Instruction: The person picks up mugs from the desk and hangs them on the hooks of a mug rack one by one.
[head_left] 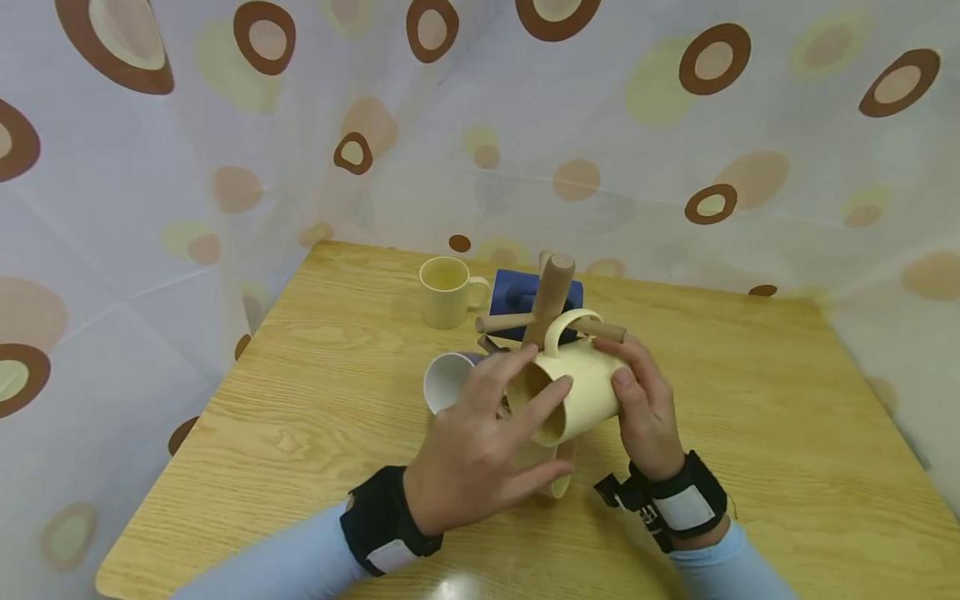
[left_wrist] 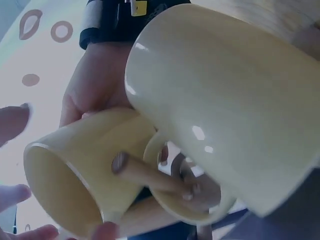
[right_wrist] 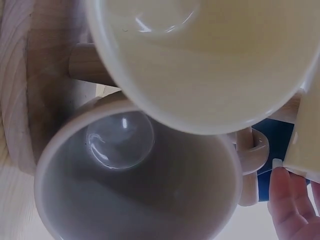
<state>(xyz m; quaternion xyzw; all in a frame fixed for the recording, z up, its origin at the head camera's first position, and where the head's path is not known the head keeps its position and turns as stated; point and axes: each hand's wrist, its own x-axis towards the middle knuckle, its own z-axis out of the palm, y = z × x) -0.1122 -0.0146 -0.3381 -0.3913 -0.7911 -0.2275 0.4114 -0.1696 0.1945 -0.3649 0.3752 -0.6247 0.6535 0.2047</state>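
Note:
My right hand (head_left: 652, 408) grips the base end of a cream mug (head_left: 592, 396), tilted sideways with its mouth toward my left hand. The handle (head_left: 562, 329) points up beside a peg of the wooden mug tree (head_left: 553, 292); whether the peg passes through it I cannot tell. With fingers spread, my left hand (head_left: 480, 450) is at the mug's mouth, a fingertip by the rim. Another cream mug (left_wrist: 225, 100) hangs by its handle from a peg in the left wrist view. A mug with a white interior (head_left: 446, 379) is partly behind my left hand.
A cream mug (head_left: 444, 298) stands upright at the back of the wooden table (head_left: 300, 375). Right of it, behind the mug tree, is a blue object (head_left: 513, 292), partly hidden. A patterned curtain (head_left: 480, 183) surrounds the table's back and sides.

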